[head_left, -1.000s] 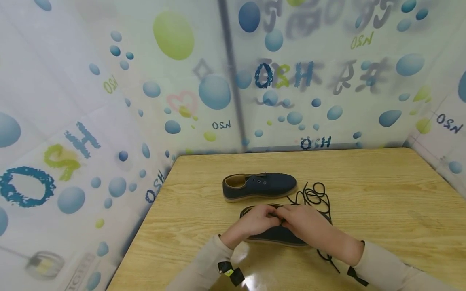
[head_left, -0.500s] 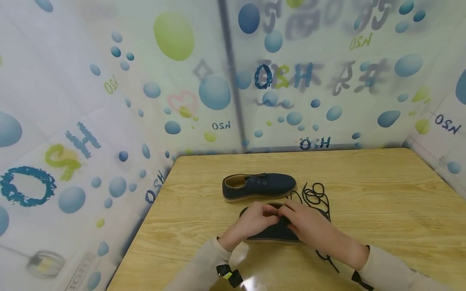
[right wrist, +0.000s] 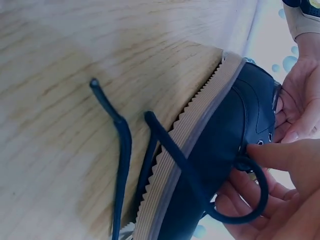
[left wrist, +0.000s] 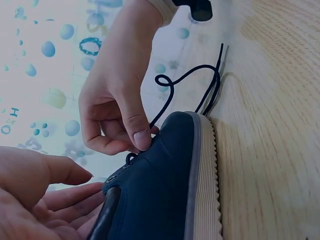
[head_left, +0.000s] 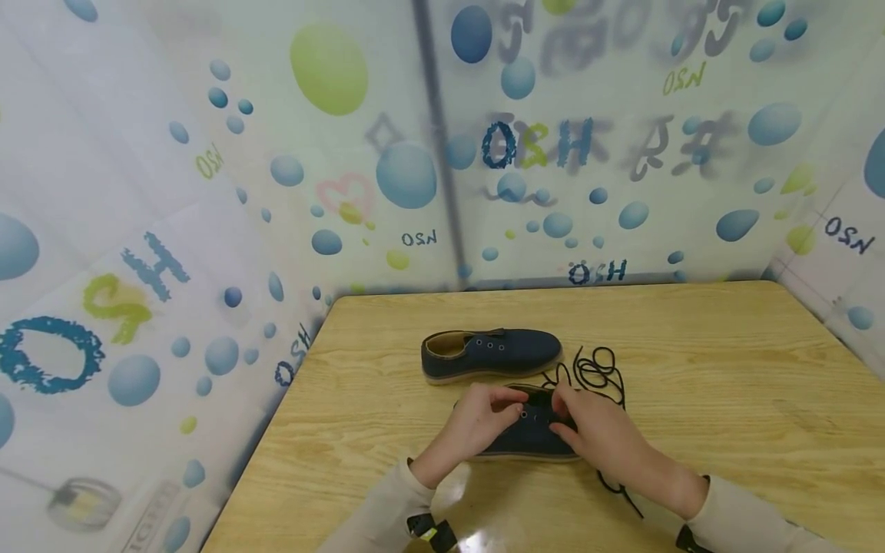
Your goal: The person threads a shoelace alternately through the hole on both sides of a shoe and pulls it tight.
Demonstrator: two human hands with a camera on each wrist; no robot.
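We distinguish a cream left sleeve [head_left: 376,513] and a matching right sleeve [head_left: 750,518], meeting a bare left hand [head_left: 478,424] and a bare right hand [head_left: 600,430]. At the left wrist we find a blocky black device [head_left: 432,532] marked yellow-green; at the right, a black fitting [head_left: 690,541].

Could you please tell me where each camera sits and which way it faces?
Head: on the person's head, facing forward and down over the table, farther shoe and nearer shoe; left hand, right hand and both sleeves show.
Left wrist: worn there, facing the nearer shoe; left hand at lower left, right hand above.
Right wrist: worn there, facing the same shoe and lace; right hand at lower right, left hand upper right.
Shared: both wrist views show the nearer shoe and both hands.
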